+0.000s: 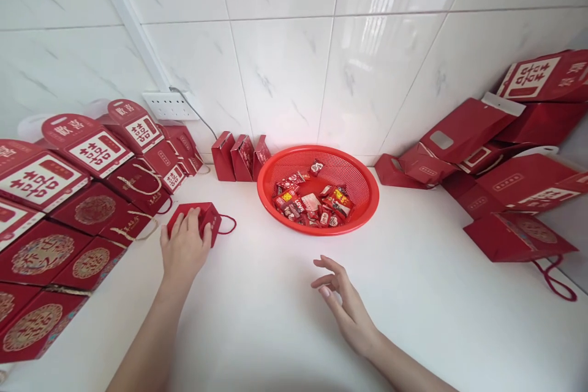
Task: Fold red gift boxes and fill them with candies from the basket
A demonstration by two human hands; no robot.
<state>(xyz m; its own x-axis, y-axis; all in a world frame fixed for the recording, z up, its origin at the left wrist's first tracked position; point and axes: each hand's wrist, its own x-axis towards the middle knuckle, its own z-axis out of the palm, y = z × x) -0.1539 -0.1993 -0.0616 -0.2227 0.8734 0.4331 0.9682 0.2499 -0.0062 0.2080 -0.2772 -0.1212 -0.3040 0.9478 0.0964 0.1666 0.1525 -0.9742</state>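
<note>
My left hand [186,242] lies over a small red gift box [212,220] on the white table, fingers across its top and thumb at its near side. A dark red cord loop sticks out from the box's right end. Over the table in front of the basket, my right hand [344,303] is held with its fingers apart and nothing in them. Beyond it stands a red plastic basket [316,228] with wrapped candies [312,205] in its bottom.
Rows of red gift boxes [98,150] line the left side, some with cord handles. Three small red boxes [242,158] stand by the wall behind the basket. More red boxes [519,236] are piled at the right. A power strip [168,105] hangs on the tiled wall.
</note>
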